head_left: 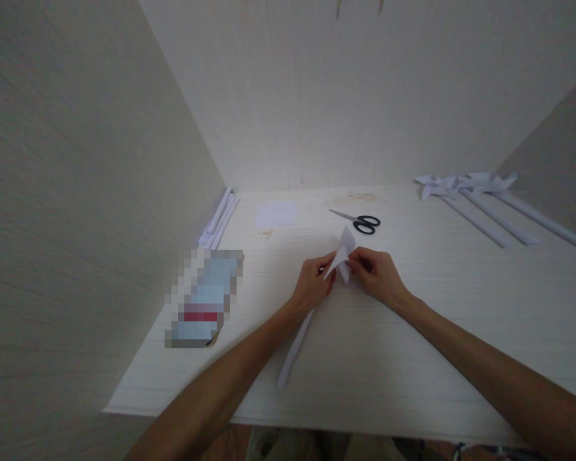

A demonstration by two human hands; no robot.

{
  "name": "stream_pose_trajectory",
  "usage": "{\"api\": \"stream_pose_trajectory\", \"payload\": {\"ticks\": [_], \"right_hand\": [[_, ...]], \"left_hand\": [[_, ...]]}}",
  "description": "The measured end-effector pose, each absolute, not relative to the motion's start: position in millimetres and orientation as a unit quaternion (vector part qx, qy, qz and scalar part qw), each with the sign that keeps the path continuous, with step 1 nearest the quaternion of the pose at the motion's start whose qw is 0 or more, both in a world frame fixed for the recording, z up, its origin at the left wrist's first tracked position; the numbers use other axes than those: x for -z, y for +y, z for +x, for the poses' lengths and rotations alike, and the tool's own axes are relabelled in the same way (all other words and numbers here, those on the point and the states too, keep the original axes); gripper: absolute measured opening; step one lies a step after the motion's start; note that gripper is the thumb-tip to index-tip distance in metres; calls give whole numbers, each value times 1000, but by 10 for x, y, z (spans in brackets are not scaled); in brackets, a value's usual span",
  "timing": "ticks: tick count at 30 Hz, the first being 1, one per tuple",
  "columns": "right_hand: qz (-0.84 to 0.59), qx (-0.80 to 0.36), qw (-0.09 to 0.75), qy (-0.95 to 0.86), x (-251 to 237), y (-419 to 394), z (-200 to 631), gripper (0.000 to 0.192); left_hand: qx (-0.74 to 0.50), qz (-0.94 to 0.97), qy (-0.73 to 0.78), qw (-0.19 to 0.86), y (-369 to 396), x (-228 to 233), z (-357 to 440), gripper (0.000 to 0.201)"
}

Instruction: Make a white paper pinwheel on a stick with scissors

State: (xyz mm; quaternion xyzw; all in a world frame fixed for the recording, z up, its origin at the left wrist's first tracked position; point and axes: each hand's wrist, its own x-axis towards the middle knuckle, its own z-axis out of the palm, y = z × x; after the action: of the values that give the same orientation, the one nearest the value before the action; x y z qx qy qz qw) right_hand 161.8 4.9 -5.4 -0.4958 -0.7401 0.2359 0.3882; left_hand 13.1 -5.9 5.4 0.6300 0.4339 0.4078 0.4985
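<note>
Item: folded white paper, 1 piece, with curved flaps; location, between the 2 hands, above the middle of the white table. Companion item: rolled paper stick, 1, white, slender; long axis slanting from the near side, slightly left, up and away to the right, toward the folded paper. Left hand: grasping, fingers closed about the upper stretch of the stick, thumb side against the paper's left flap; the nearer hand to the stick, whose free lower end projects below the wrist toward the table's near edge. Right hand: pinching the paper's right side between thumb and fingertips, approaching from the right, across the stick's line. Governing relation: paper just beyond the left grip and directly left of the right fingertips; the join of paper and stick is hidden by fingers, so whether they are fastened cannot be told. Surroundings: black-handled scissors, 1, just beyond the paper; flat white sheet, 1, farther left; small thin sticks, beside that sheet; rolled paper tubes, by the left wall; 3 paper-topped sticks, far right, heads together.
</note>
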Motion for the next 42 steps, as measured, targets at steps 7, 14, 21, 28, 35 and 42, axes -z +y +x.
{"api": "stream_pose_trajectory", "payload": {"ticks": [7, 14, 21, 28, 35, 42], "right_hand": [[-505, -206, 390, -741, 62, 35, 1602, 12], [-494, -234, 389, -741, 61, 47, 1613, 12], [-506, -227, 380, -740, 51, 46, 1610, 11], [-489, -291, 397, -720, 99, 88, 1629, 12], [-501, -252, 428, -709, 69, 87, 1590, 13], [-461, -266, 522, -666, 83, 64, 1597, 11]], "left_hand": [[-411, 621, 438, 503, -82, -85, 136, 30], [-406, 626, 440, 501, -79, -71, 132, 30], [-409, 616, 438, 511, -79, -69, 136, 30], [-404, 622, 435, 511, -75, -76, 137, 30], [-449, 543, 456, 544, -56, -88, 173, 33], [-462, 525, 444, 561, -30, -86, 147, 27]]}}
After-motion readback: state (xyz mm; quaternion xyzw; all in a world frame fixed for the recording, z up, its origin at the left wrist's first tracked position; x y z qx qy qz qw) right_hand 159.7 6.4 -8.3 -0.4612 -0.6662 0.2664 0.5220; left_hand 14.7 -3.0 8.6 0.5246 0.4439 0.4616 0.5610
